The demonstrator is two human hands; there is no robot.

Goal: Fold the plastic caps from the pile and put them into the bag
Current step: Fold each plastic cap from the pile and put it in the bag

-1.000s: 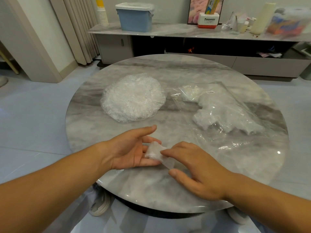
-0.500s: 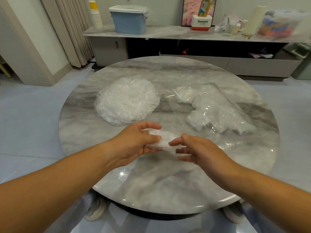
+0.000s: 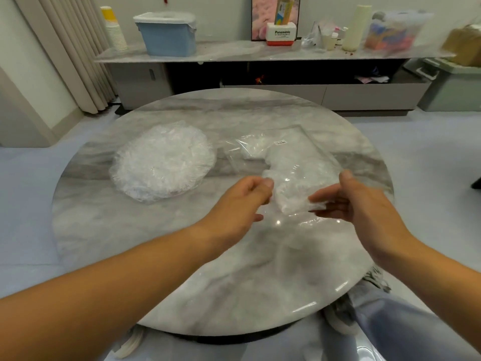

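1. Both bare forearms are stretched forward over the round marble bench [image 3: 182, 243], with the hands held just above it, near its middle.
2. The left hand [image 3: 242, 201] is seen knuckles up, its fingers curled. The thumb is pressed against the forefinger at the near left edge of the bag [image 3: 307, 157], and the clear film appears to be pinched between them, though the view is blurred there.
3. The right hand [image 3: 359, 204] is turned with the palm towards the left and the thumb raised. Its fingers are closed loosely round a folded cap [image 3: 309, 204], a small crumpled white bundle.
4. The folded cap is held at the near end of the bag. Whether it has passed inside the mouth cannot be told.
5. The bag lies flat on the bench, with white folded caps visible through it.
6. The pile of caps [image 3: 161, 162] lies on the bench to the left of the bag, apart from it.
7. A small white label [image 3: 280, 142] is seen on the bag, but its print is too small to be read.
8. "Panasonic" can be read on a white and red box [image 3: 282, 35] on the sideboard [image 3: 234, 52] behind.
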